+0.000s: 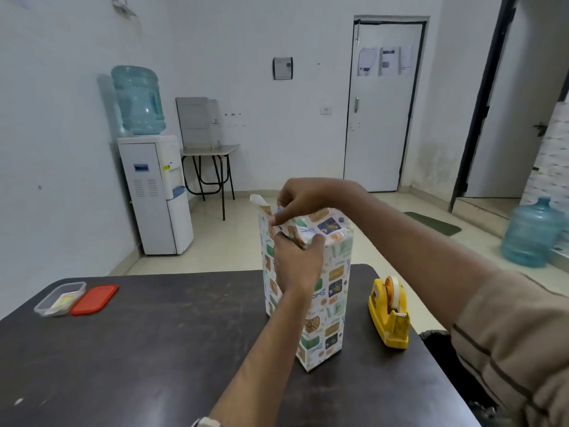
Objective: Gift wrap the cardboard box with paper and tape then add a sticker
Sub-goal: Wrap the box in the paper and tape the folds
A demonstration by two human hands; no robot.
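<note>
A tall box [331,291] stands upright on the dark table [138,349], covered in white wrapping paper with green, orange and navy pictures. Its top end is partly folded; a loose paper flap [258,201] sticks up at the far left corner. My left hand [297,261] presses against the near upper side and pinches the folded paper at the top edge. My right hand [303,198] reaches over from the right and pinches the paper at the top left corner. A yellow tape dispenser [389,312] sits just right of the box.
A clear plastic container [60,298] with pale sheets inside and its red lid [94,298] lie at the table's far left. Beyond the table stand a water dispenser [157,192], a small desk [209,149] and a spare water bottle [534,232] on the floor.
</note>
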